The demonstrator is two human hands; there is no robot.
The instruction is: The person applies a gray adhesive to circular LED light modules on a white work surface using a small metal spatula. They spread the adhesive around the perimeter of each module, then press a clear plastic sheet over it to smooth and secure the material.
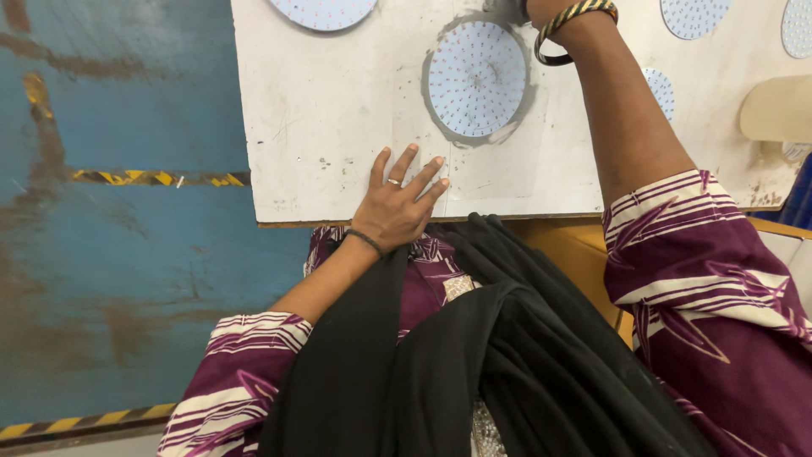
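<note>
Your left hand lay flat, palm down, fingers spread and gripping nothing, on the near edge of the white, scuffed worktable board. A ring sat on one finger and a thin dark band circled the wrist.

The nearest workpiece was a round, pale blue-white disc studded with rows of small dots. It lay flat on the board just beyond your left fingertips, apart from them, inside a grey smudged ring on the surface.

Your right hand reached past that disc at the top edge of the view. Only the wrist showed, with yellow-and-dark bangles, so whether it was open or closed cannot be told.

Further discs of the same kind lay on the board:
- one at the top edge, left of centre, partly cut off;
- one beside your right forearm, partly hidden by it;
- two at the top right, both partly cut off.

A beige rounded piece lay at the board's right edge.

Your purple sleeves with white stripes and a black draped cloth filled the foreground. To the left lay a worn blue floor crossed by yellow-and-black striped hazard tape.
</note>
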